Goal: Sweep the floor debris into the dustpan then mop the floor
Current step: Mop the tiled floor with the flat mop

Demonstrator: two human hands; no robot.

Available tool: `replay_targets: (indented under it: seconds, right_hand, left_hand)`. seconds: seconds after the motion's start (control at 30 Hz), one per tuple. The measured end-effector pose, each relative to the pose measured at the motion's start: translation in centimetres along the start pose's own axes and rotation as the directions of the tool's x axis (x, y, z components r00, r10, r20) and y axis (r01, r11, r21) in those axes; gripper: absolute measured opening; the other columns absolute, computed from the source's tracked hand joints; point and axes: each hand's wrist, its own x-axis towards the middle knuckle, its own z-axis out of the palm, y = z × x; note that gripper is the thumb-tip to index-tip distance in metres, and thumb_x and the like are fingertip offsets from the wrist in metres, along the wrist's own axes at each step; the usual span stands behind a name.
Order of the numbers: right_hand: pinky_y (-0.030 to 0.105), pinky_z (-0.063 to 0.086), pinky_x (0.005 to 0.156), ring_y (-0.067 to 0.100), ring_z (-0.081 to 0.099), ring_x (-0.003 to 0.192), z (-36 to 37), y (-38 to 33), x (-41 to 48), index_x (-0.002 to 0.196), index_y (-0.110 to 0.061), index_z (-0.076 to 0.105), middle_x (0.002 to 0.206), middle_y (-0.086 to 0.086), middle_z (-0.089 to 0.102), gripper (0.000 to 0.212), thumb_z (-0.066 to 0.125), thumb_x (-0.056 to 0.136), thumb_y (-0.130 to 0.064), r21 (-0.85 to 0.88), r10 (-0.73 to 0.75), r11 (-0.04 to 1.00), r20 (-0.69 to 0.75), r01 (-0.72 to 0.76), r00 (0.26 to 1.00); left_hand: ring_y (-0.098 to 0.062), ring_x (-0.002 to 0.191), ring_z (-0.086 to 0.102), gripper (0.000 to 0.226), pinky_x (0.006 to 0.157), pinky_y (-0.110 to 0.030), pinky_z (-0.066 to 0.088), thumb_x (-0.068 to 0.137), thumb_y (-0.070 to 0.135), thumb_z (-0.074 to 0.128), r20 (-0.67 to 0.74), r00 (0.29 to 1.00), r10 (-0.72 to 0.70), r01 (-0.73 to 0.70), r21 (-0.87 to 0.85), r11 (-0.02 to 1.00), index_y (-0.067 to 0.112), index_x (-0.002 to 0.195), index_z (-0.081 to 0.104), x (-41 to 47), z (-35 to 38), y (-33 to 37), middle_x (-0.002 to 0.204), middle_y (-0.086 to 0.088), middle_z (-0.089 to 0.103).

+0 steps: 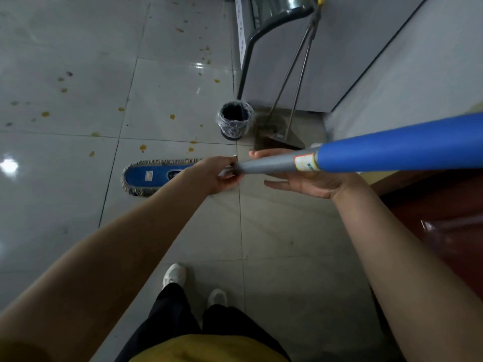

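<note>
A flat blue mop head [154, 177] with a fringed edge lies on the tiled floor ahead of me. Its handle [386, 150], grey lower down with a blue grip, runs up to the right edge of the view. My left hand [218, 175] is closed around the grey part of the handle. My right hand [311, 178] lies palm up under the handle, fingers spread, just supporting it. Yellow-brown spots [143, 147] dot the floor beyond the mop. A dustpan and broom [277, 138] stand against the wall.
A small bin [234, 120] lined with clear plastic stands beside the dustpan. A metal stand with a curved grey leg [251, 45] is behind it. A grey wall [405, 74] runs along the right, with a dark red surface [444, 205] below it. My feet [175, 276] are close below.
</note>
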Motion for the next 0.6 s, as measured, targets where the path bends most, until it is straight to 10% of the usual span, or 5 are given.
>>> replay_targets:
  seconds: [0.13,0.27,0.47,0.6]
  right_hand:
    - [0.038,0.047,0.095,0.017,0.059,0.112,-0.5,0.4,-0.9,0.116,-0.012,0.057,0.12,-0.003,0.066,0.058,0.076,0.063,-0.025,0.049,0.139,0.99,-0.088,-0.135,0.986]
    - [0.042,0.06,0.066,0.028,0.068,0.092,-0.6,1.1,-1.3,0.109,0.002,0.061,0.106,0.014,0.069,0.089,0.096,0.032,-0.026,0.197,0.262,0.954,-0.183,-0.226,0.948]
    - [0.036,0.061,0.069,0.034,0.07,0.086,1.5,1.1,-0.5,0.066,0.006,0.074,0.09,0.024,0.071,0.02,0.07,0.068,-0.013,0.16,0.375,0.925,-0.223,-0.345,0.9]
    - [0.026,0.059,0.054,0.039,0.065,0.097,3.6,1.4,-0.2,0.092,0.009,0.062,0.095,0.029,0.069,0.017,0.055,0.091,-0.007,0.129,0.444,0.895,-0.18,-0.427,0.878]
  left_hand:
    - [-0.026,0.077,0.06,0.013,0.047,-0.031,0.058,0.086,0.0,0.061,-0.048,0.998,-0.035,0.036,0.01,0.999,0.003,0.092,0.05,0.5,-0.1,-2.1,0.093,-0.019,0.052]
    - [-0.024,0.072,0.061,0.014,0.05,-0.036,0.057,0.086,0.001,0.062,-0.098,0.994,-0.048,0.048,0.004,0.999,0.004,0.09,0.049,0.7,0.3,-3.8,0.088,-0.018,0.055]
    - [-0.022,0.09,0.06,0.022,0.096,-0.033,0.048,0.091,0.004,0.055,-0.077,0.996,-0.042,0.038,-0.055,0.998,0.0,0.112,0.05,0.5,0.6,-5.5,0.093,-0.015,0.056]
    - [-0.028,0.113,0.058,0.016,0.097,-0.035,0.045,0.094,0.012,0.045,-0.077,0.997,0.009,0.003,0.15,0.989,0.003,0.103,0.054,0.6,-0.2,-6.0,0.084,-0.008,0.053]
